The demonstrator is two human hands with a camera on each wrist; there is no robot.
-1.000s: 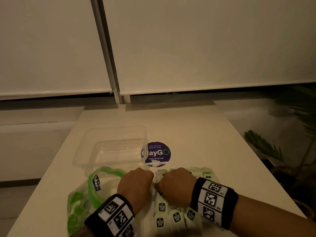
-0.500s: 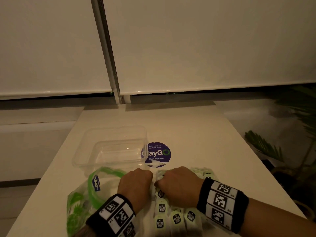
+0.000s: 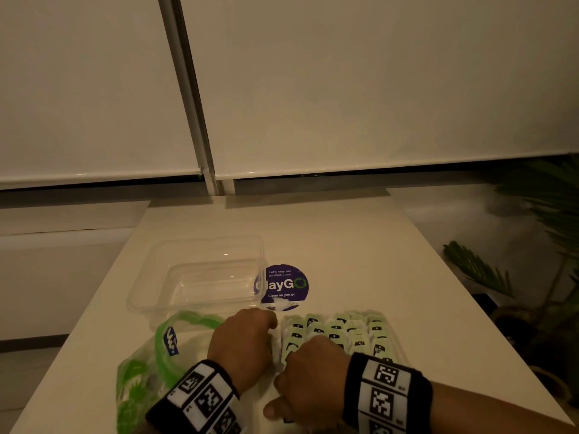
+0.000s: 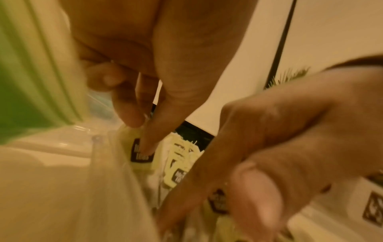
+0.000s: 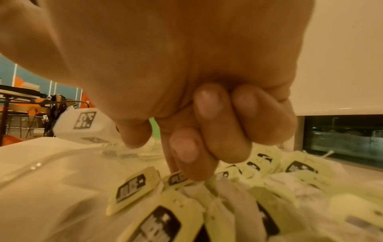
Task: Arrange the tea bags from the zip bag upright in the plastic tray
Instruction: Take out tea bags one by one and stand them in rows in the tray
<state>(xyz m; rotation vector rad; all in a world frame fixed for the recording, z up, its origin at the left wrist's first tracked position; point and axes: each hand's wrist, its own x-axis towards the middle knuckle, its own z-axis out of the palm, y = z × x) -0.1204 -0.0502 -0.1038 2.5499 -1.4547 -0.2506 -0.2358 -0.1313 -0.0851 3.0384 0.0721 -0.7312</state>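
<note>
A pack of pale green tea bags (image 3: 341, 332) in clear wrap lies flat on the white table, right of the green-printed zip bag (image 3: 147, 371). Behind the zip bag stands the clear plastic tray (image 3: 138, 303) with nothing in it. My left hand (image 3: 244, 343) is at the pack's left edge, and its thumb and finger pinch the wrap over a tea bag tag (image 4: 143, 152). Just nearer me, my right hand (image 3: 310, 368) has its fingers (image 5: 207, 131) curled and grips the wrap over the near tea bags (image 5: 145, 185). Exactly what its fingertips hold is partly hidden.
A round purple sticker (image 3: 283, 286) is on the table right of the tray. White roller blinds (image 3: 344, 89) hang behind the table's far edge. A potted plant (image 3: 548, 245) stands off the right side. Bare table (image 3: 344, 239) lies beyond the tray and the pack.
My right hand has pulled back toward me, away from my left hand, uncovering more rows of tea bags. The left hand, tray and zip bag have stayed put.
</note>
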